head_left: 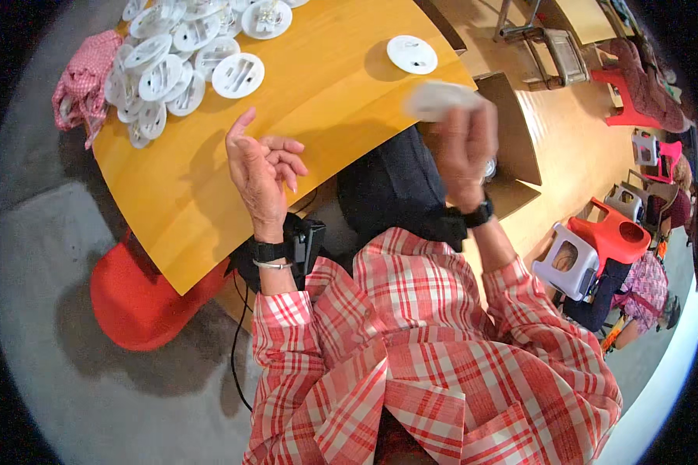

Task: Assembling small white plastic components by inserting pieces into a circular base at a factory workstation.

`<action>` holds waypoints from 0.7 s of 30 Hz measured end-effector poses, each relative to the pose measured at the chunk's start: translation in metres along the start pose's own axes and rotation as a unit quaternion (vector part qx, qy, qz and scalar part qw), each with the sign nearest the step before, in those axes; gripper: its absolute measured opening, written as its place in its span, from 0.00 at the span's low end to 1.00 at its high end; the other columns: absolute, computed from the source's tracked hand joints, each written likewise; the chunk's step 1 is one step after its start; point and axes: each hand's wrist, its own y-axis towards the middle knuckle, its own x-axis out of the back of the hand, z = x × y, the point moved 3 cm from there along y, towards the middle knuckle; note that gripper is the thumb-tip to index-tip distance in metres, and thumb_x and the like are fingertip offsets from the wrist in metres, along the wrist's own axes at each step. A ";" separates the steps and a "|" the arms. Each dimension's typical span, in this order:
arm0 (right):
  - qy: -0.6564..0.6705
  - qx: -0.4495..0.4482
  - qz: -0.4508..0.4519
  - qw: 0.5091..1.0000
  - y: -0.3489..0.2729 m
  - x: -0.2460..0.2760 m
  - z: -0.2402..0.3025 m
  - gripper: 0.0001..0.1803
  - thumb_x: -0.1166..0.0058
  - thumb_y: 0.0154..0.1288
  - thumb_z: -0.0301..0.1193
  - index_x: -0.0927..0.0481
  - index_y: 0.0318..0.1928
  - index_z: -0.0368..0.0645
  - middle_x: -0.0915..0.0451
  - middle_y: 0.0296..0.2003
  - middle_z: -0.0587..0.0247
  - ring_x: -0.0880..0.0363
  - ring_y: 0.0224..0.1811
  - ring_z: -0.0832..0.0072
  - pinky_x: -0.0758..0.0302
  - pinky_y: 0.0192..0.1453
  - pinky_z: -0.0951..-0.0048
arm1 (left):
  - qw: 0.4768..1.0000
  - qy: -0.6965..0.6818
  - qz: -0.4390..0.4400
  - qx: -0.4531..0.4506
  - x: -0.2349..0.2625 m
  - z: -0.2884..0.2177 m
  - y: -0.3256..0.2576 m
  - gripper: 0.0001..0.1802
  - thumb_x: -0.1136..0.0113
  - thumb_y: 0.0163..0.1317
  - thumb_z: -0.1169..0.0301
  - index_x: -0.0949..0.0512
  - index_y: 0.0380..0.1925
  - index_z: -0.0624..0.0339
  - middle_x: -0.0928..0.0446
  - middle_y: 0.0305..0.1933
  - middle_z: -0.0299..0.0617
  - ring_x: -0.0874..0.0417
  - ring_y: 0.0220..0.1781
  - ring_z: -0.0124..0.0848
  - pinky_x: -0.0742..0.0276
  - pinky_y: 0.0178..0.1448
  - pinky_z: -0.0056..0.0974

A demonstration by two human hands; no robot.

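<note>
My left hand (264, 174) is raised over the near part of the table with nothing in it, its fingers apart and loosely bent. My right hand (467, 151), blurred by motion, holds a white round plastic piece (440, 101) in its fingers beyond the table's right edge. A similar white disc (412, 55) with small slots lies alone near the far right corner. At the far left of the table is a heap of white discs (163, 76), several showing slots and small inner parts. One of them, a slotted disc (238, 75), lies at the heap's near right side.
The yellow tabletop (333, 108) ends just before my lap. An open cardboard box (520, 139) stands below on the right. A pink checked cloth (85, 81) hangs off the left edge, above a red stool (151, 298). More stools (613, 232) and another person (644, 291) are at right.
</note>
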 end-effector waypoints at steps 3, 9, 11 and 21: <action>-0.047 -0.136 -0.138 0.980 -0.007 0.071 -0.079 0.11 0.55 0.69 0.34 0.35 0.32 0.40 0.32 0.24 0.69 0.34 0.23 0.84 0.33 0.25 0.80 | 1.000 0.023 0.001 -0.012 -0.005 -0.002 -0.002 0.27 0.60 0.68 0.52 0.39 0.55 0.63 0.26 0.26 0.48 0.28 0.16 0.24 0.39 0.15 0.21; -0.059 -0.445 0.011 0.893 -0.087 0.168 -0.258 0.24 0.47 0.60 0.47 0.25 0.20 0.37 0.30 0.13 0.68 0.34 0.11 0.81 0.37 0.14 0.79 | 1.000 0.023 -0.008 -0.004 -0.006 0.003 -0.001 0.18 0.53 0.67 0.62 0.36 0.50 0.63 0.26 0.27 0.43 0.27 0.18 0.22 0.37 0.18 0.21; -0.079 -0.485 0.067 0.868 -0.101 0.163 -0.261 0.26 0.47 0.59 0.48 0.23 0.19 0.36 0.30 0.12 0.66 0.32 0.11 0.78 0.37 0.14 0.76 | 1.000 0.028 -0.014 -0.001 -0.003 0.001 -0.002 0.17 0.52 0.67 0.63 0.34 0.49 0.63 0.26 0.27 0.42 0.27 0.18 0.22 0.37 0.18 0.22; -0.459 -0.207 0.008 0.864 -0.022 0.122 -0.169 0.22 0.51 0.61 0.47 0.27 0.44 0.41 0.21 0.35 0.47 0.23 0.39 0.50 0.28 0.41 0.56 | 0.999 0.045 -0.020 -0.022 0.000 -0.002 -0.004 0.15 0.53 0.67 0.65 0.34 0.48 0.63 0.27 0.28 0.42 0.27 0.20 0.22 0.36 0.19 0.22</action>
